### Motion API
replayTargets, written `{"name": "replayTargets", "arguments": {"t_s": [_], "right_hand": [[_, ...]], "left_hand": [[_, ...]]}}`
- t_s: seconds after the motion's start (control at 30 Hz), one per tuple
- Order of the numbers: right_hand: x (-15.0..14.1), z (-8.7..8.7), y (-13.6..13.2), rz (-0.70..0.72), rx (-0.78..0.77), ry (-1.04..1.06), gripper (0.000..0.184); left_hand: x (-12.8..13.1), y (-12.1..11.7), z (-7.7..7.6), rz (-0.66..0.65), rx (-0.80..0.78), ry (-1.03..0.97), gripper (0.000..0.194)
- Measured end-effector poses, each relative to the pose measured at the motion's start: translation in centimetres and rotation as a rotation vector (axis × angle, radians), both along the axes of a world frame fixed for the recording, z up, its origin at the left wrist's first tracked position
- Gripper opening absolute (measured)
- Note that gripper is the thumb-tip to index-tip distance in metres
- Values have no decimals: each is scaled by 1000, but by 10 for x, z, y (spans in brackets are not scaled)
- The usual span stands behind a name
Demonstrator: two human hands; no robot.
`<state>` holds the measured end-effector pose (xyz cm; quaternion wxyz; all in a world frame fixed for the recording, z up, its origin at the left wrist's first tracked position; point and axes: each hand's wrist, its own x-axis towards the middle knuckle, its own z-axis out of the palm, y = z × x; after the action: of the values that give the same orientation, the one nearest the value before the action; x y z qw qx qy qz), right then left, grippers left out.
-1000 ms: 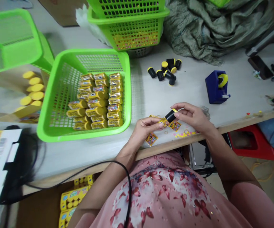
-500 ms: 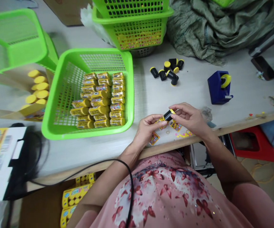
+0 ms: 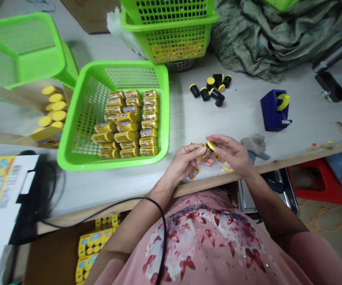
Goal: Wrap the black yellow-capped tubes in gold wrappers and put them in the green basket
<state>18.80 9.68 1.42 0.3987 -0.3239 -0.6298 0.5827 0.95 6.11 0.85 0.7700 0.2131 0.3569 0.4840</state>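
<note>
My left hand (image 3: 186, 159) pinches a printed yellow wrapper (image 3: 202, 157) that lies around part of a small black tube with a yellow cap (image 3: 210, 147). My right hand (image 3: 232, 153) has its fingers closed at the capped end of that tube. Only a short black band and the cap show; the rest is hidden by the wrapper and fingers. Beneath the hands, loose printed wrappers (image 3: 194, 173) and small pink and yellow discs (image 3: 227, 169) lie near the table edge. Farther back sits a group of bare black tubes with yellow caps (image 3: 215, 94).
A green basket (image 3: 168, 114) with rows of wrapped yellow tubes stands to the left. Stacked green baskets (image 3: 171, 27) are behind it, beside a grey-green sack (image 3: 266, 39). A blue tape dispenser (image 3: 271, 113) stands at right. A black cable (image 3: 108, 208) crosses over my left forearm.
The black tube has gone deeper into the wrapper, so less black shows. My right hand has shifted slightly left, closer to my left hand. The view has moved a little.
</note>
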Motion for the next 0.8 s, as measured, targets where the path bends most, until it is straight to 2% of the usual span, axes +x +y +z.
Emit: {"name": "replayTargets", "arguments": {"t_s": [0.1, 0.17, 0.23, 0.3, 0.37, 0.43, 0.53, 0.6, 0.7, 0.8], "right_hand": [[-2, 1, 0, -8, -81, 26, 28], [-5, 0, 1, -33, -117, 24, 32], [-9, -3, 3, -101, -118, -22, 38], [-13, -7, 5, -226, -61, -142, 40], [-16, -9, 6, -331, 62, -318, 37], [-18, -9, 4, -368, 252, -474, 39], [-20, -9, -4, -303, 584, -592, 63], [-23, -12, -10, -275, 760, -595, 71], [-29, -17, -16, -325, 827, -511, 69], [-29, -19, -17, -300, 750, -437, 72]], "left_hand": [[-2, -2, 1, -67, -10, -11, 34], [-1, -4, 0, -50, -10, 20, 35], [2, -5, -1, 47, 27, 118, 37], [6, -6, -4, 188, 101, 276, 39], [10, -5, -6, 293, 168, 412, 40], [13, -3, -7, 334, 182, 447, 40], [14, 0, -8, 349, 146, 369, 40], [13, 1, -8, 362, 137, 312, 44], [10, 0, -7, 275, 82, 168, 46], [6, -2, -6, 36, -22, 10, 43]]}}
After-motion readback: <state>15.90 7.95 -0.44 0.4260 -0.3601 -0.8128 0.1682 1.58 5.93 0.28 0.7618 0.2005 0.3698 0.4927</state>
